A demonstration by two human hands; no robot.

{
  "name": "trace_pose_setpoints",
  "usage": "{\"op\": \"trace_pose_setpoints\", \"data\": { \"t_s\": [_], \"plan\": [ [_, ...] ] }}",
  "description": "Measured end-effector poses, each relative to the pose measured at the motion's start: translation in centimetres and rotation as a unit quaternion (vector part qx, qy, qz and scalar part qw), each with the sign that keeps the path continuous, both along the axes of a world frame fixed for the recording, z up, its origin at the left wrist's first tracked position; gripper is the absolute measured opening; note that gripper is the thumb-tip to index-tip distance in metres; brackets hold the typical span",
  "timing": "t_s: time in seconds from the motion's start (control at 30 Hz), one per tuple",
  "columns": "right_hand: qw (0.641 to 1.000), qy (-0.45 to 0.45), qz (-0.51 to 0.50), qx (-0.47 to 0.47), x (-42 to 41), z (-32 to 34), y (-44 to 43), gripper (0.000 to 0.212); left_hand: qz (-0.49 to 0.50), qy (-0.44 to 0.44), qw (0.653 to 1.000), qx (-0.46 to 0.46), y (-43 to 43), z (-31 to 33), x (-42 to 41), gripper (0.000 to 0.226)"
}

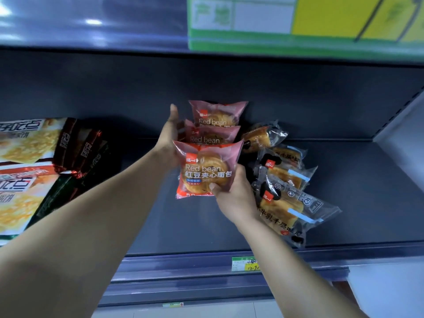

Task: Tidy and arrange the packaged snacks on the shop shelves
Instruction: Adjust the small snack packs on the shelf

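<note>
Three pink "Red bean" bread packs stand in a row on the dark shelf [355,193]. My right hand [234,193] grips the front pack [206,168] at its lower right corner, thumb on its face. My left hand [168,131] lies with straight fingers against the left side of the middle pack [208,136] and the back pack [216,114]. To the right of the row lie several clear-wrapped layered toast packs [282,200], overlapping and tilted.
Large cracker bags [25,143] and dark red bags [75,148] lie at the left of the shelf. The upper shelf's edge carries a green and yellow sign [298,19]. A price label [245,263] sits on the front rail. Bare shelf lies at the right.
</note>
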State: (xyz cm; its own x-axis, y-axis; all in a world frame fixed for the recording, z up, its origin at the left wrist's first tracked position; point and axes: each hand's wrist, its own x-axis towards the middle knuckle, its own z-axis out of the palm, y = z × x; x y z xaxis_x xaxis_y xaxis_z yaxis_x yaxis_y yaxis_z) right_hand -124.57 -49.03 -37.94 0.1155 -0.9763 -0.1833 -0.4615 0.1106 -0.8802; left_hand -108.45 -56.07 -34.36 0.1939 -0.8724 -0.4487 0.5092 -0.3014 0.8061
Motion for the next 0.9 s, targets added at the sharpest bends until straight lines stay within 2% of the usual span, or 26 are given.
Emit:
{"op": "trace_pose_setpoints", "data": {
  "t_s": [0.13,0.27,0.37,0.4,0.47,0.5,0.6,0.63,0.73,0.8,0.9],
  "plan": [
    [1.0,-0.022,-0.012,-0.001,0.0,1.0,0.8,0.088,-0.043,0.049,0.998,-0.021,1.4,-1.0,0.4,0.093],
    [0.996,-0.067,-0.026,-0.044,0.5,3.1,-0.3,0.107,-0.061,0.04,0.995,-0.063,2.2,-0.4,0.0,0.081],
    [0.998,-0.054,-0.012,-0.044,0.2,5.1,-1.9,0.091,-0.118,-0.023,0.988,-0.094,2.9,-0.3,0.1,0.056],
    [0.997,-0.059,-0.009,-0.039,0.0,5.5,-2.7,0.084,-0.145,-0.041,0.982,-0.111,3.1,-0.4,0.4,0.056],
    [0.996,-0.085,-0.018,0.002,-0.4,6.0,-4.2,0.075,-0.172,-0.071,0.975,-0.119,3.0,-0.9,1.5,0.115],
    [0.995,-0.09,-0.02,0.024,-0.3,6.0,-4.9,0.071,-0.199,-0.071,0.969,-0.124,3.0,-1.1,2.0,0.13],
    [0.994,-0.092,-0.007,0.066,0.2,5.5,-6.2,0.054,-0.288,-0.106,0.941,-0.145,3.5,-1.1,3.0,0.117],
    [0.994,-0.086,-0.002,0.07,0.4,5.4,-6.3,0.054,-0.309,-0.124,0.933,-0.135,3.7,-1.0,3.3,0.122],
    [0.996,-0.06,0.004,0.065,0.7,4.9,-6.1,0.075,-0.361,-0.21,0.906,-0.069,3.8,-0.8,4.8,0.139],
    [0.998,-0.04,0.003,0.052,0.6,4.6,-6.0,0.082,-0.393,-0.285,0.874,-0.022,4.3,0.0,5.0,0.135],
    [0.998,-0.027,0.011,0.054,0.8,4.3,-5.9,0.081,-0.387,-0.328,0.862,0.006,4.7,1.1,4.1,0.1]
  ]
}}
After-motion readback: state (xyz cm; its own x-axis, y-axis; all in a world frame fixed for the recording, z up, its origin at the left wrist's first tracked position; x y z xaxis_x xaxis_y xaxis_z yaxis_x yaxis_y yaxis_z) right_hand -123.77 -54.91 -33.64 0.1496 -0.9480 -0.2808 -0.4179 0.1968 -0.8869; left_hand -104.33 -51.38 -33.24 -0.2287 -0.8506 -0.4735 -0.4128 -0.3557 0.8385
